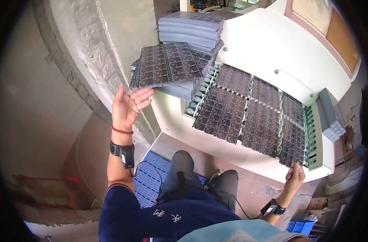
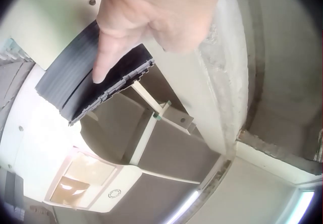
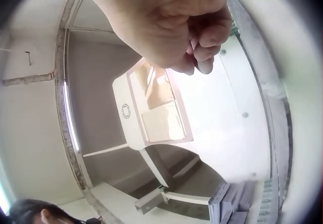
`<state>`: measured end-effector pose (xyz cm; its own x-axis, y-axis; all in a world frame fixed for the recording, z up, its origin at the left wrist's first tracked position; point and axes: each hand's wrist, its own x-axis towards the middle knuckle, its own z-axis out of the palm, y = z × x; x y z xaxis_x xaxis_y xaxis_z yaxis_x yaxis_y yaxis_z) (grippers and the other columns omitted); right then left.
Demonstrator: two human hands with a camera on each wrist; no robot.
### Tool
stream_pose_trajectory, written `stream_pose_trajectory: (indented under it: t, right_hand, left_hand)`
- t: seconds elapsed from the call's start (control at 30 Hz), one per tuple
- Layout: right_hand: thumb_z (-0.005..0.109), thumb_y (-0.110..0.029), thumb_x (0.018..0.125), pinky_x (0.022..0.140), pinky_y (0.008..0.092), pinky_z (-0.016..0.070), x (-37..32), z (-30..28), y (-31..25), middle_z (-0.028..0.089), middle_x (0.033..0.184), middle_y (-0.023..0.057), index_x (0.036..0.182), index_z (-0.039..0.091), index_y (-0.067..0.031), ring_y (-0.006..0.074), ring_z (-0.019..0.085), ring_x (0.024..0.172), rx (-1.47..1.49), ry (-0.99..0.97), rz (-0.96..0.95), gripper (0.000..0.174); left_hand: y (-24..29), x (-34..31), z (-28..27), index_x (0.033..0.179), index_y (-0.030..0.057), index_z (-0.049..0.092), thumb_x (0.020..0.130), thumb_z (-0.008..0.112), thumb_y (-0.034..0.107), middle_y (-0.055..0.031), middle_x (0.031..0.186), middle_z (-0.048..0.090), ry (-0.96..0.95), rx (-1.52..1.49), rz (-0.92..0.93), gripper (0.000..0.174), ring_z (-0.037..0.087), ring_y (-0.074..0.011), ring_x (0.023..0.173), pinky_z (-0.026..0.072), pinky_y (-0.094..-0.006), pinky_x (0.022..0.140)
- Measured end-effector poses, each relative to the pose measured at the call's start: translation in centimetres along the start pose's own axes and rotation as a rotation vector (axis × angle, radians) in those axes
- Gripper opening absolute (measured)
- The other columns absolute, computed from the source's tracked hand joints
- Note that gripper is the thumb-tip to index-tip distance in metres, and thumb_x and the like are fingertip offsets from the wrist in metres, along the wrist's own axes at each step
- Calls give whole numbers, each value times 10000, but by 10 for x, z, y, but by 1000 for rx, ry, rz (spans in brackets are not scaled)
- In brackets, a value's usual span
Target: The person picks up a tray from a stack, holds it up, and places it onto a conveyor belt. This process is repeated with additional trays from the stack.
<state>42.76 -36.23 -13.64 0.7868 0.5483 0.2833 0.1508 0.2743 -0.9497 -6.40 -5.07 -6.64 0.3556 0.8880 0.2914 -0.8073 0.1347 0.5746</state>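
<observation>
Dark gridded panels (image 1: 222,109) lie in rows on a roller conveyor (image 1: 200,94). My right hand (image 1: 295,174) is at the near end of the rightmost panel (image 1: 292,147), its curled fingers pinching the edge; in the right wrist view the hand (image 3: 176,24) hides the panel. A stack of similar panels (image 1: 167,64) stands at the conveyor's left end. Palm up, my left hand (image 1: 129,105) has its fingers extended at the stack's near left edge. From the left wrist, the thumb of that hand (image 2: 146,17) overlaps the dark stack (image 2: 75,75).
A taller pile (image 1: 190,30) rises behind the left stack. Beyond the rollers is the machine's white cover (image 1: 264,44). More grey panels (image 1: 331,115) lean at the right end. A wall (image 1: 127,36) stands close on the left, and a blue slatted mat (image 1: 149,177) lies on the floor.
</observation>
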Motion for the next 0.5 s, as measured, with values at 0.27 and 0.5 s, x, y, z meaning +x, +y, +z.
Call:
stream_pose_trajectory:
  t: [0.27, 0.5]
  right_hand:
    - [608, -233, 824, 367, 157, 330, 19, 176, -82, 549, 576, 12, 748, 604, -18, 36, 444, 427, -246, -603, -67, 228]
    - [629, -269, 797, 431, 174, 402, 68, 317, -96, 579, 740, 43, 881, 599, 16, 64, 490, 573, -217, -874, 55, 299]
  left_hand:
    - [10, 9, 22, 1002, -175, 427, 891, 401, 199, -321, 952, 534, 201, 255, -13, 391, 584, -386, 897, 562, -384, 658]
    - [11, 12, 27, 903, -99, 516, 821, 513, 49, -211, 796, 599, 302, 343, -1, 169, 644, -289, 707, 571, -292, 547]
